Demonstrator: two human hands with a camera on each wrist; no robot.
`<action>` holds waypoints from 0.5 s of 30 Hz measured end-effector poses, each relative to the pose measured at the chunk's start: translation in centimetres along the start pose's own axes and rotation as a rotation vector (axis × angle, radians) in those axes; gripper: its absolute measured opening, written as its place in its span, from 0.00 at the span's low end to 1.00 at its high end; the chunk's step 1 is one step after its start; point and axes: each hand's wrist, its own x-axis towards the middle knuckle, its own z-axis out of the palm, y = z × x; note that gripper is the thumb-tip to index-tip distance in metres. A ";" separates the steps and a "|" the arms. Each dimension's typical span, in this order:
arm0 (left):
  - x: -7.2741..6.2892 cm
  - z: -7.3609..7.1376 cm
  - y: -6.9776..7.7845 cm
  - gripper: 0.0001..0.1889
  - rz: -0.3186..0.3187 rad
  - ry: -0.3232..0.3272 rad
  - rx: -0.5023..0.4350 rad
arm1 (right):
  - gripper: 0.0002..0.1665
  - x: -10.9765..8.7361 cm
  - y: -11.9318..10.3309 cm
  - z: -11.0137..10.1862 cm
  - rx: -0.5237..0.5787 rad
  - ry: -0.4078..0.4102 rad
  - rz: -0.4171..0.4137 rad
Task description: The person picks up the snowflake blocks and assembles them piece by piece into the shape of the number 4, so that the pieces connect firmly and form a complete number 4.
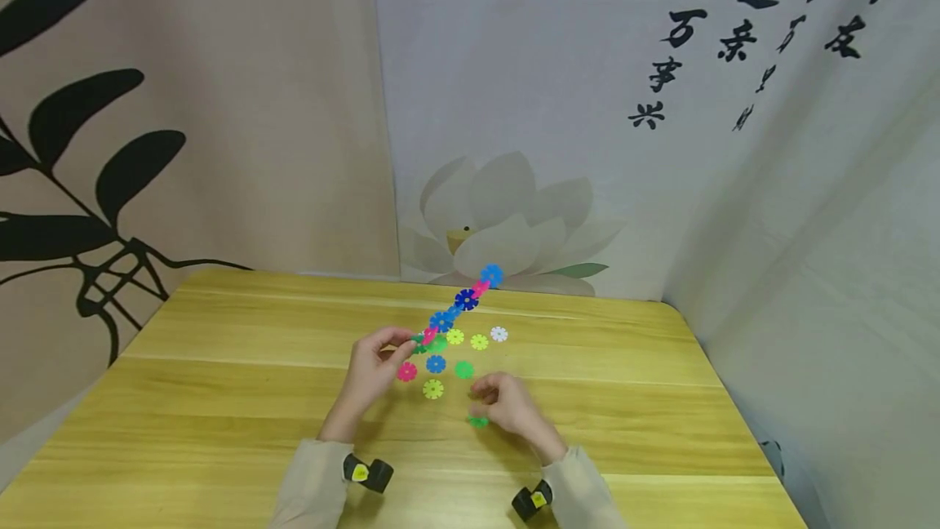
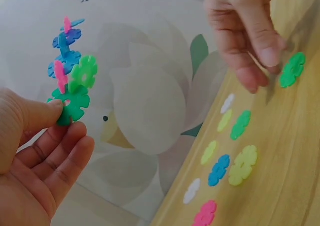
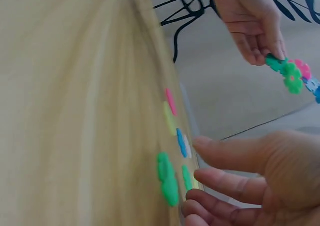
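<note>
My left hand (image 1: 376,370) pinches a dark green snowflake disc (image 2: 75,106) between thumb and fingers. That disc ends a chain of interlocked discs, held up at a slant in the head view. A light green disc (image 2: 84,72) joins it, then come a pink disc (image 2: 60,75) and several blue discs (image 1: 441,322), with another pink one near the far end. Low over the table, my right hand (image 1: 512,406) holds nothing, its fingers apart and slightly bent. A loose green disc (image 3: 167,180) lies right by those fingers.
Several loose discs lie on the wooden table (image 1: 624,398) between and beyond the hands: pink (image 1: 407,371), blue (image 1: 436,364), green (image 1: 464,370), yellow (image 1: 433,388) and white (image 1: 499,334). Behind the table hangs a printed curtain (image 1: 514,88).
</note>
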 end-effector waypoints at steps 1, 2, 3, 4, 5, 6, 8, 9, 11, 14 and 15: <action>0.0 0.0 0.0 0.03 -0.010 0.004 -0.002 | 0.17 -0.1 0.1 0.1 -0.019 -0.010 -0.002; 0.1 0.0 -0.1 0.03 -0.014 0.007 -0.006 | 0.17 -0.2 0.1 0.1 -0.039 -0.021 0.003; 0.1 0.0 -0.2 0.03 -0.011 0.010 -0.011 | 0.18 -0.4 0.1 0.1 -0.060 -0.027 0.001; 0.1 0.1 -0.5 0.03 -0.018 0.016 -0.021 | 0.18 -0.5 0.1 0.2 -0.079 -0.033 0.005; 0.2 0.1 -0.9 0.03 -0.022 0.021 -0.029 | 0.18 -0.6 0.1 0.2 -0.099 -0.036 0.001; 0.3 0.1 -1.3 0.03 -0.026 0.026 -0.036 | 0.18 -0.7 0.1 0.2 -0.121 -0.039 -0.003; 0.4 0.2 -2.1 0.04 -0.033 0.035 -0.051 | 0.18 -0.8 0.0 0.3 -0.154 -0.042 -0.012; 0.4 0.3 -2.4 0.04 -0.036 0.040 -0.057 | 0.18 -0.8 0.1 0.3 -0.170 -0.042 -0.020; 0.5 0.3 -2.9 0.04 -0.040 0.045 -0.069 | 0.16 -0.9 0.1 0.4 -0.196 -0.038 -0.030; 0.5 0.3 -3.1 0.04 -0.031 0.047 -0.082 | 0.15 -0.9 0.1 0.4 -0.220 -0.031 -0.032; 0.5 0.4 -3.1 0.04 -0.034 0.045 -0.086 | 0.15 -0.8 0.1 0.4 -0.226 -0.028 -0.030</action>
